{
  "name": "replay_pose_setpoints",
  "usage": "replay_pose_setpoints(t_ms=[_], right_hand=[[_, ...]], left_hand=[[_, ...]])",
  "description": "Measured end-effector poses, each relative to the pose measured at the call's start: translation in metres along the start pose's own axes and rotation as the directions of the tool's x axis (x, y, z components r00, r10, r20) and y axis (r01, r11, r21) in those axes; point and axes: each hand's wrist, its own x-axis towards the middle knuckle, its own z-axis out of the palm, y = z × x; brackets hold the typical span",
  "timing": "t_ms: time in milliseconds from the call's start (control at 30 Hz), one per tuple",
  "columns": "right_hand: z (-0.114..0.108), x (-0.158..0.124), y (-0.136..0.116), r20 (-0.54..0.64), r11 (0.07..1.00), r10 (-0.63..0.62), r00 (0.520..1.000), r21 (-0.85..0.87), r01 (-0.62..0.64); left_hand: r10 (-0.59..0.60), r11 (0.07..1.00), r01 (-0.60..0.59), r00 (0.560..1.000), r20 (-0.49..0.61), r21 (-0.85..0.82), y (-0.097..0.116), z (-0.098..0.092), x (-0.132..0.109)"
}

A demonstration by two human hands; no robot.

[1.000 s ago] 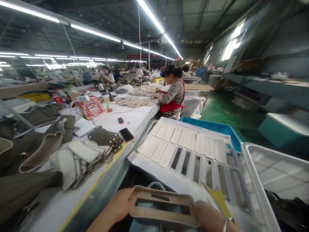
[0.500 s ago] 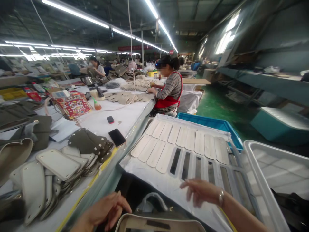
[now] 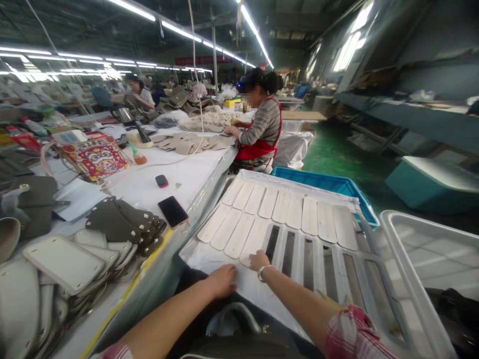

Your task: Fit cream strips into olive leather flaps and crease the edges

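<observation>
Strips [image 3: 255,237] could slide crooked if the right hand [image 3: 261,261] bumps them. It and the left hand [image 3: 223,280] are bent; I can't tell if they pinch.

The space over the panels [image 3: 288,207] is open for passage from above, as is that over the bars of the rack [image 3: 299,257]. The right hand [image 3: 259,260] blocks the near end of one panel; the left hand [image 3: 223,280] occupies the adjacent near edge. At bottom centre, the handle [image 3: 245,310] stands between the forearms. The white crate [image 3: 408,276] limits sideways travel at right; the blue crate [image 3: 329,182] adjoins the far side. At left, the phone [image 3: 172,211] and flaps [image 3: 67,262] obstruct the desk [image 3: 196,174]; a bare strip runs beyond the phone.
</observation>
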Motion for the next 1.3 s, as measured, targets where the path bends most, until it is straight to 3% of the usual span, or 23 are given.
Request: replay_pose_setpoints(t_ms=[200, 433, 567, 667, 900, 1300], right_hand=[[0.025, -0.007, 0.02, -0.011, 0.959, -0.158, 0.987, -0.24, 0.151], [0.017, 0.009, 0.028, 0.13, 0.824, -0.316, 0.94, -0.454, 0.339], [0.016, 0.015, 0.023, 0.252, 0.759, -0.325, 0.912, -0.506, 0.41], [0.025, 0.015, 0.014, 0.293, 0.742, -0.296, 0.909, -0.528, 0.412], [0.044, 0.004, -0.006, 0.185, 0.753, -0.16, 0.97, -0.612, 0.241], [0.038, 0.011, 0.006, 0.255, 0.729, -0.261, 0.931, -0.58, 0.364]], left_hand=[[-0.015, 0.997, 0.01, 0.997, 0.076, 0.074, -0.015, 0.004, 0.005], [0.047, 0.989, -0.063, 0.992, 0.12, 0.131, -0.018, -0.001, -0.001], [0.034, 0.988, -0.053, 0.991, 0.133, 0.143, -0.021, -0.001, 0.002], [0.027, 0.987, -0.049, 0.989, 0.143, 0.151, -0.022, -0.001, 0.005], [0.027, 0.978, -0.059, 0.986, 0.163, 0.198, -0.015, -0.004, 0.002], [0.011, 0.971, -0.056, 0.982, 0.191, 0.234, -0.007, -0.009, 0.003]])
